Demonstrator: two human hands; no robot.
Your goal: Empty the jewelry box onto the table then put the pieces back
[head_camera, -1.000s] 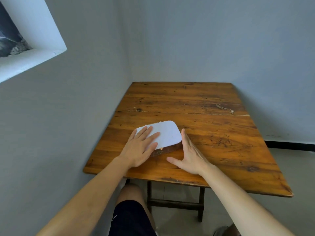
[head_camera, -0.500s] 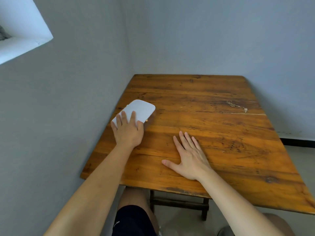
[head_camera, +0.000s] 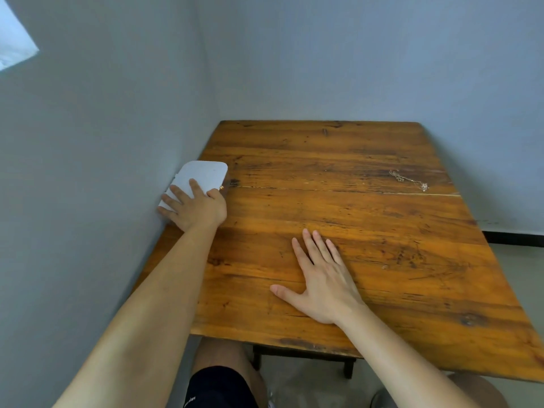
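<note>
A white jewelry box (head_camera: 206,174) with a shut lid and a small gold clasp lies at the left edge of the wooden table (head_camera: 338,207), against the grey wall. My left hand (head_camera: 194,206) rests flat on its near end, fingers spread over the lid. Flat on the bare wood lies my right hand (head_camera: 321,278), palm down, near the table's front middle, holding nothing. A thin gold necklace (head_camera: 409,179) lies loose on the far right of the table, well away from both hands.
Grey walls close in the table on the left and behind. The table's front edge sits above my knees (head_camera: 223,372), with a dark crossbar under it. Floor shows at the right, past the table's right edge.
My left hand has slid the box from the table's front middle to the left edge against the wall. My right hand came off the box and lies flat on the wood.
</note>
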